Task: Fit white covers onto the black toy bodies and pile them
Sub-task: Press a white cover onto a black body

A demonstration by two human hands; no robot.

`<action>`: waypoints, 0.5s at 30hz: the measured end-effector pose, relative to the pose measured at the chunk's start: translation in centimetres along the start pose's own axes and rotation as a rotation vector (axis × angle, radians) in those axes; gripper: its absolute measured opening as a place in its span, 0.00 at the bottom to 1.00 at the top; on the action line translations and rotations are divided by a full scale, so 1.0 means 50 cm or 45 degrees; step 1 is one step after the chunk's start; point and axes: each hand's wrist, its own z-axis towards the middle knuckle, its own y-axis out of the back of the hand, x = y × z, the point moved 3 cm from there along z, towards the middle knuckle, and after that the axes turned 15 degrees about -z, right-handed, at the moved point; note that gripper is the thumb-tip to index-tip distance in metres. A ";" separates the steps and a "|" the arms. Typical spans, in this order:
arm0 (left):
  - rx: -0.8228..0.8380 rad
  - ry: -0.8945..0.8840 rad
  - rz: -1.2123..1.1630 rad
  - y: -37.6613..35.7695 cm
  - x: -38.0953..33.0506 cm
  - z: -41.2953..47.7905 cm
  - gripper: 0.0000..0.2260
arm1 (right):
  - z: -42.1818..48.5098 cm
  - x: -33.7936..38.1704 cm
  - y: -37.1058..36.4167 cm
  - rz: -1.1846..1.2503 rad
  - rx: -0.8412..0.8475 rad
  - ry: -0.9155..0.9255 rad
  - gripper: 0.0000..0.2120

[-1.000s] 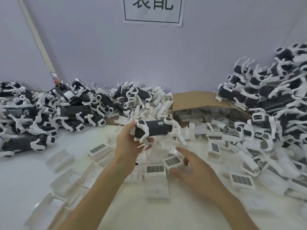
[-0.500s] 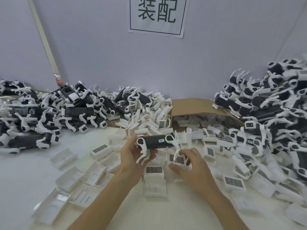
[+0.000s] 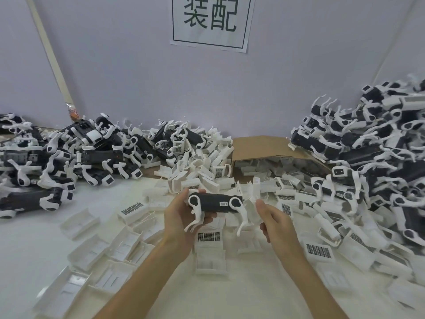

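My left hand (image 3: 181, 218) grips a black toy body (image 3: 213, 203) with white legs, held level above the table. Just to its right, my right hand (image 3: 274, 223) pinches a white cover (image 3: 250, 207) between thumb and curled fingers, close to the body's right end. Loose white covers (image 3: 209, 237), some showing dark grilles, lie scattered under and around both hands. A heap of black bodies with white legs (image 3: 69, 157) lies at the back left. A taller heap of toys (image 3: 372, 146) rises at the right.
An open cardboard box (image 3: 259, 146) lies on its side at the back centre, with white covers spilling out of it. A paper sign (image 3: 210, 21) hangs on the grey wall. Bare white tabletop (image 3: 27, 245) shows at the near left.
My left hand lowered the toy body and turned it level. My right hand reached into the loose covers, picked one up and brought it beside the body's right end.
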 end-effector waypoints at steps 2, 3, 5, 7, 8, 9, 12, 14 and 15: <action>0.051 -0.019 0.065 -0.004 0.003 -0.002 0.21 | -0.001 0.000 0.001 0.019 -0.004 -0.012 0.25; 0.074 -0.024 0.095 -0.004 0.004 -0.003 0.22 | -0.001 -0.001 0.002 0.029 -0.012 -0.010 0.24; 0.124 -0.032 0.169 -0.006 0.007 -0.005 0.19 | -0.003 0.001 0.002 0.048 -0.026 0.017 0.23; 0.166 -0.053 0.239 -0.008 0.010 -0.007 0.17 | -0.005 0.005 0.001 0.077 -0.034 0.050 0.19; 0.185 -0.063 0.265 -0.010 0.012 -0.008 0.18 | -0.006 0.008 0.000 0.084 -0.031 0.061 0.17; 0.206 -0.076 0.290 -0.012 0.015 -0.009 0.18 | -0.006 0.010 -0.002 0.079 -0.025 0.068 0.17; 0.283 -0.099 0.379 -0.021 0.022 -0.016 0.18 | -0.008 0.017 -0.008 0.038 0.020 0.111 0.14; 0.322 -0.092 0.423 -0.025 0.025 -0.021 0.18 | -0.013 0.025 -0.011 0.039 0.083 0.186 0.12; 0.334 -0.081 0.432 -0.026 0.027 -0.022 0.19 | -0.016 0.029 -0.012 0.066 0.127 0.219 0.10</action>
